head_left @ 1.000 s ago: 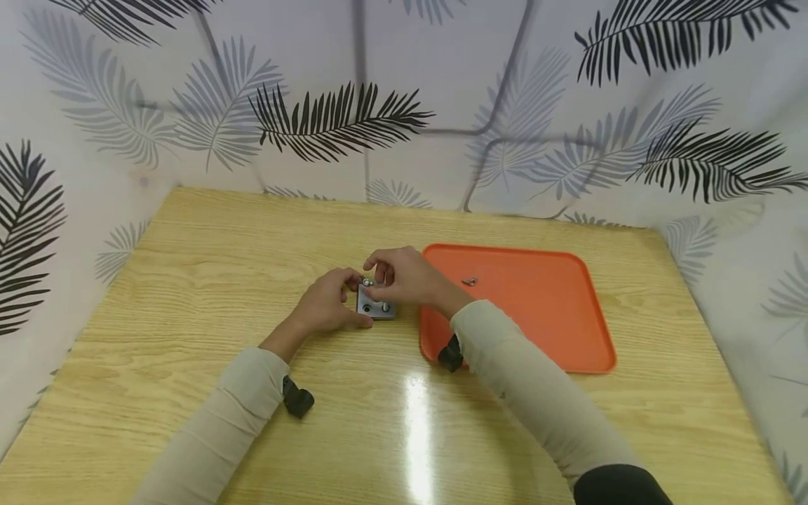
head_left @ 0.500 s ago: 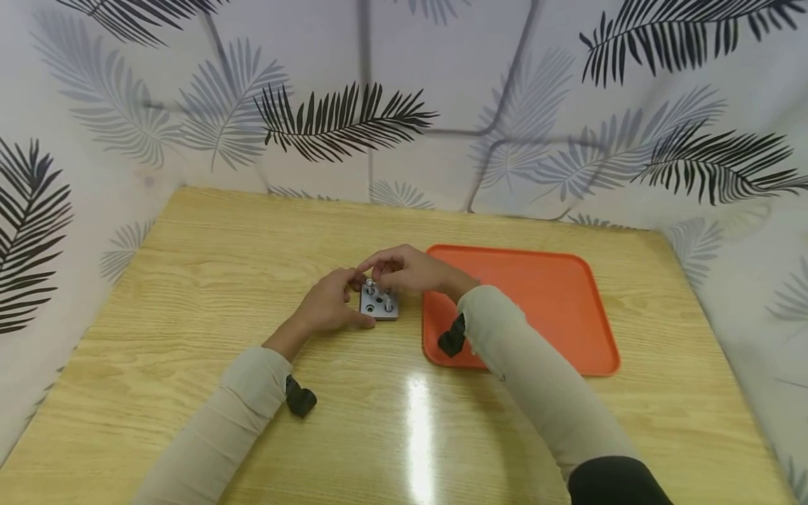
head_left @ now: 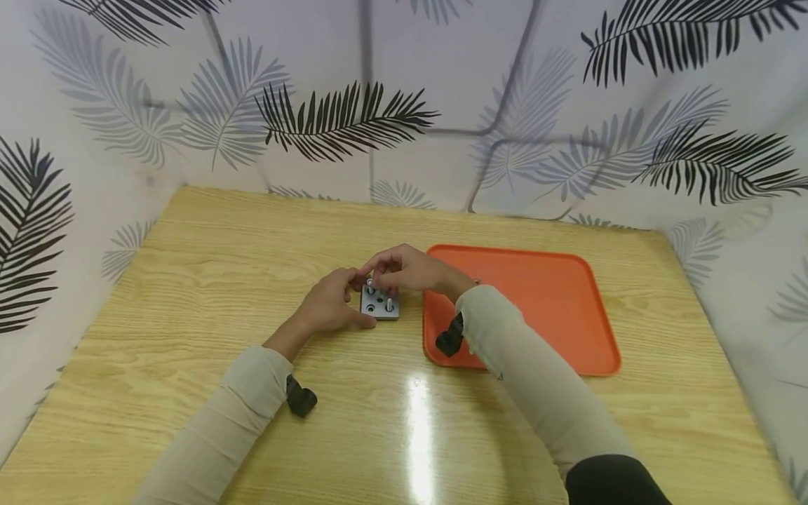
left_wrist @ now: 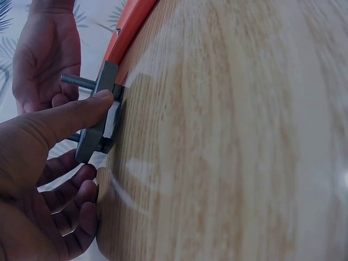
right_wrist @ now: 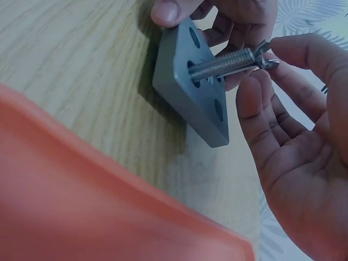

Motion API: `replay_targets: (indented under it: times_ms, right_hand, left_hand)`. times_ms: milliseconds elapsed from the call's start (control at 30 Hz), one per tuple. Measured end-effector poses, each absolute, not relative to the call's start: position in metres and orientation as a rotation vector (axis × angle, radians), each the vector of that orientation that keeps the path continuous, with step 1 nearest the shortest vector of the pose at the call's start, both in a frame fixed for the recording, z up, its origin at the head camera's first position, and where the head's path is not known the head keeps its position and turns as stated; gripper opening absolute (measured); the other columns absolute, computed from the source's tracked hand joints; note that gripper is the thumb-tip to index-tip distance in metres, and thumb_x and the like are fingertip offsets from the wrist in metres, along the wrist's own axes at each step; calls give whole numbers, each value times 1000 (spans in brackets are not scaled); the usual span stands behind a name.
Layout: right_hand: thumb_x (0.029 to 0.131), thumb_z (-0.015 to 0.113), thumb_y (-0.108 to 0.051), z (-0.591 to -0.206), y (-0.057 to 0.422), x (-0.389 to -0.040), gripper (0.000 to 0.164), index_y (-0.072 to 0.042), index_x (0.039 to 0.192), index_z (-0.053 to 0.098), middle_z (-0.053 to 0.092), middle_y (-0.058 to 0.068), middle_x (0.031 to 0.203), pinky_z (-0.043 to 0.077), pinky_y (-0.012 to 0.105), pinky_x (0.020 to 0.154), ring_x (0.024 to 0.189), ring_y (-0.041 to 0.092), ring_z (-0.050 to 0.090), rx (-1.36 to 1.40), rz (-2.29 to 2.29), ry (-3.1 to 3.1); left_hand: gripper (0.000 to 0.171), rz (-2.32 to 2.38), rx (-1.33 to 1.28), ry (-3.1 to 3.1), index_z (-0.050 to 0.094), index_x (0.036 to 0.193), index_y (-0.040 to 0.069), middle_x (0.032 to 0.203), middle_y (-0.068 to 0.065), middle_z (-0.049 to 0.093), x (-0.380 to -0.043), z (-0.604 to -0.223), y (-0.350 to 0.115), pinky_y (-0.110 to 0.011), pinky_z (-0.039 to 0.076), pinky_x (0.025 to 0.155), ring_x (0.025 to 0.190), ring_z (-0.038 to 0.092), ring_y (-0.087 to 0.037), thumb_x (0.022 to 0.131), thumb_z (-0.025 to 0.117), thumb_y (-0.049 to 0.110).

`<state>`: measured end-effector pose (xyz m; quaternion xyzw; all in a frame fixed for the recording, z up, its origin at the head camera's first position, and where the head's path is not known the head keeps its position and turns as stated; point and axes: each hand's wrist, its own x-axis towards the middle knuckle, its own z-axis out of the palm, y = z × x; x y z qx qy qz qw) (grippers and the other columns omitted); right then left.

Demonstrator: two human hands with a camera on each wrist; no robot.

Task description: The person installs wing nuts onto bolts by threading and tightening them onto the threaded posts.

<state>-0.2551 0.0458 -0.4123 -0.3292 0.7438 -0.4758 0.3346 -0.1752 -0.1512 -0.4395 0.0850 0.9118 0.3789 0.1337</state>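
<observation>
A grey metal plate (head_left: 379, 302) with several holes is held by its edges in my left hand (head_left: 330, 303). Two threaded bolts stand up from it; the bare one (left_wrist: 79, 81) shows well in the left wrist view. At a bolt's free end in the right wrist view sits a small wing nut (right_wrist: 265, 58). The thumb and forefinger of my right hand (head_left: 407, 270) pinch at its wings. In the left wrist view, my left thumb (left_wrist: 81, 115) lies across the plate's edge, and dark bolt heads (left_wrist: 106, 144) show on its underside.
An orange tray (head_left: 543, 315) lies on the wooden table (head_left: 284, 231) just right of the plate. On it a small grey metal piece (head_left: 477, 281) is partly hidden behind my right wrist. A leaf-patterned cloth (head_left: 404, 168) hangs behind the table.
My right fingers have shifted from over the plate's middle to its far-left bolt, uncovering more of the plate. The left hand keeps its hold. The piece on the tray is now more hidden.
</observation>
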Motion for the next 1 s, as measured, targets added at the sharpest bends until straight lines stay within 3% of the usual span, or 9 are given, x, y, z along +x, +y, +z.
replay_targets:
  times_ms: [367, 700, 1000]
  right_hand:
    - [101, 57, -8, -418, 48, -256, 23, 3, 117, 70, 66, 7, 83, 54, 23, 67, 70, 10, 60, -736, -1305, 1944]
    - [99, 61, -10, -416, 52, -252, 23, 2, 116, 71, 71, 8, 91, 57, 29, 72, 74, 12, 62, -692, -1313, 1967]
    - [104, 51, -14, -415, 49, -257, 29, 4, 121, 67, 66, 3, 88, 53, 27, 75, 78, 15, 60, -685, -1388, 1942]
  left_hand:
    - [75, 1080, 249, 2649, 54, 133, 3, 125, -13, 59, -174, -436, -150, -40, 47, 90, 102, 54, -27, 73, 90, 30]
    - [75, 1079, 243, 2648, 54, 134, 4, 124, -12, 60, -175, -438, -151, -39, 46, 88, 100, 53, -26, 73, 89, 30]
    - [75, 1081, 251, 2645, 54, 134, 2, 124, -14, 60, -175, -439, -151, -39, 46, 87, 98, 53, -25, 73, 90, 30]
